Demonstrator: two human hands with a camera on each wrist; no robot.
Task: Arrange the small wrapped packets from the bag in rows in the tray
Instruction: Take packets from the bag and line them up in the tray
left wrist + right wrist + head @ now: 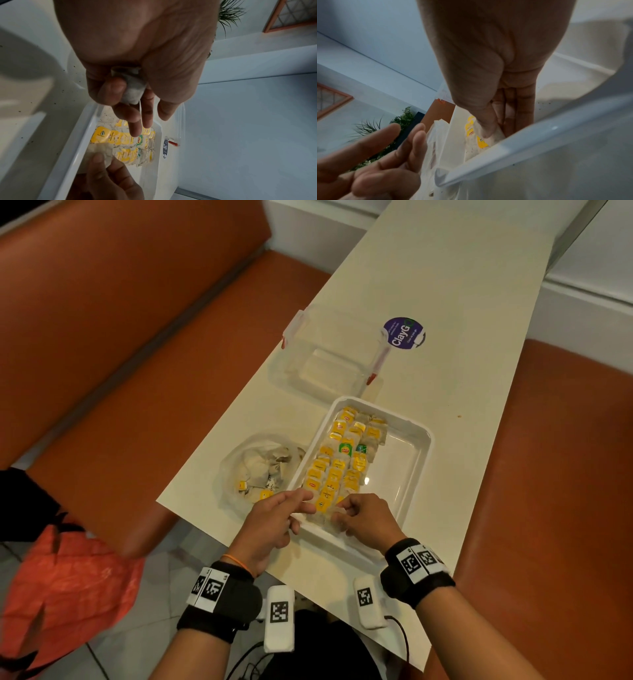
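packets [337, 460] with yellow tags fill roughly the bag-side half of the white tray [416, 455], set in about three rows reaching from its far end almost to its near rim; the half away from the bag lies bare, so i judge the job near halfway. beside the tray, the clear bag [260, 470] holds a fair heap waiting. left hand [274, 522], at the tray's near corner, has a spare packet [133, 88] tucked under curled fingers, forefinger stretched out. right hand [368, 518] pinches a packet [494, 133] with thumb and fingertips, pressing it at the near end of the rows.
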